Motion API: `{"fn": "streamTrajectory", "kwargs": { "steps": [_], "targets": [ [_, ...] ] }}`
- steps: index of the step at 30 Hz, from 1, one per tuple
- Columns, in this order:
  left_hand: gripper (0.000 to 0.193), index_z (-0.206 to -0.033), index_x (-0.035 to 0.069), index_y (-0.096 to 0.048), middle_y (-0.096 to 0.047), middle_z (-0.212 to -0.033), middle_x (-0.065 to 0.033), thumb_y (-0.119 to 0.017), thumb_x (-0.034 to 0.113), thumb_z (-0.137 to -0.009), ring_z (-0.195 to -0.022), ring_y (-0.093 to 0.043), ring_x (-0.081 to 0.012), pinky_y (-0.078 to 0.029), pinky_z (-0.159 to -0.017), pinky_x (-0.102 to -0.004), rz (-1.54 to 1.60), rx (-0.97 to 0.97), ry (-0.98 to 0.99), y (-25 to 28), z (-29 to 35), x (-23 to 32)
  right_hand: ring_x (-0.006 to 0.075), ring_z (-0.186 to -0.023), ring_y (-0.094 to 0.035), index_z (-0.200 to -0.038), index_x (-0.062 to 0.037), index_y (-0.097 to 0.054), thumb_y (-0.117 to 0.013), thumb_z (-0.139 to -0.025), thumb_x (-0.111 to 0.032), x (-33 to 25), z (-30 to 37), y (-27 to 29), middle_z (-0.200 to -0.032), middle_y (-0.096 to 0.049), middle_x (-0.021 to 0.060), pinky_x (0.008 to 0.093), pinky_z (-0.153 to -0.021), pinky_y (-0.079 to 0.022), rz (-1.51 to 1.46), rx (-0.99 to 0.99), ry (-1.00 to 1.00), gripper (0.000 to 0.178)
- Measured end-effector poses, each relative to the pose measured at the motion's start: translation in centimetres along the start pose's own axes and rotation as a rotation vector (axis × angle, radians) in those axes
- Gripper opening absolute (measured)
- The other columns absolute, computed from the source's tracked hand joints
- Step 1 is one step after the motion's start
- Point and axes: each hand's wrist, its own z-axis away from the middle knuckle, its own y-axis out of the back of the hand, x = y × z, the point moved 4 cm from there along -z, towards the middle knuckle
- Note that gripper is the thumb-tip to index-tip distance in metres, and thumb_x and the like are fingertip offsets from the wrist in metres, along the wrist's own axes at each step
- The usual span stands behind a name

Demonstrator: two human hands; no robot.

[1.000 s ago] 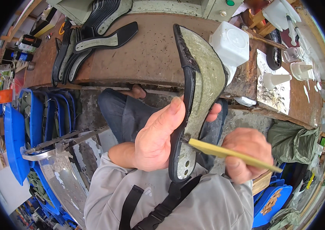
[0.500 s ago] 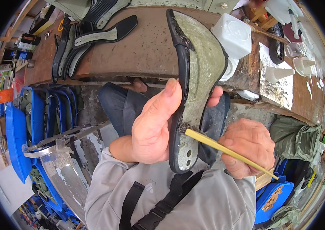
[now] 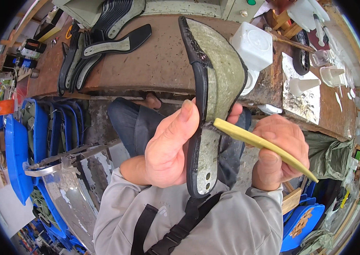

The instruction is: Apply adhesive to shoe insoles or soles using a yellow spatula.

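My left hand point(image 3: 167, 148) grips a shoe insole point(image 3: 226, 72) by its narrow middle, thumb in front and fingertips showing behind the far edge. The insole stands nearly upright, its mottled grey-green face toward me, with a black border and two small holes near the lower end. My right hand point(image 3: 280, 146) is closed around a yellow-handled brush point(image 3: 243, 135). The brush's dark bristles meet the insole's left border, just right of my left thumb. Dark, shiny patches run along that border higher up.
Black-edged insoles point(image 3: 74, 63) pile up on the brown workbench point(image 3: 167, 55). At its right stand a white plastic container point(image 3: 254, 42), a white cone-shaped nozzle point(image 3: 302, 86) and stained paper point(image 3: 305, 108). Blue trays point(image 3: 18, 157) line the left; another blue tray point(image 3: 288, 242) sits lower right.
The brush has moved up along the insole's left border, from near the holes to the narrow middle. My right hand has risen and turned. The insole has shifted slightly down and left.
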Motion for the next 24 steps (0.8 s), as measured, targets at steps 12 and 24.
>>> {"fn": "streamTrajectory", "kwargs": {
  "steps": [12, 24],
  "targets": [
    [0.053, -0.141, 0.002, -0.029, -0.043, -0.134, -0.0243, -0.029, 0.036, -0.101, -0.122, -0.048, -0.0285, -0.045, -0.098, -0.041, -0.097, -0.006, 0.001, 0.2, 0.0, -0.1, 0.0235, -0.051, -0.059, -0.088, 0.0097, -0.06, -0.071, -0.067, -0.001, -0.7, 1.1, 0.7, -0.073, -0.062, 0.0173, 0.0322, -0.043, -0.049, -0.055, 0.022, -0.001, 0.025],
    [0.051, -0.139, 0.004, -0.032, -0.047, -0.132, -0.0232, -0.027, 0.037, -0.101, -0.12, -0.049, -0.0265, -0.039, -0.103, -0.0385, 0.008, 0.056, 0.023, 0.1, 0.1, 0.1, 0.024, -0.051, -0.06, -0.086, 0.0098, -0.062, -0.07, -0.07, -0.001, -0.4, 0.2, 0.4, -0.072, -0.063, 0.0166, 0.0316, -0.045, -0.049, -0.072, 0.101, -0.078, 0.021]
  ]
}}
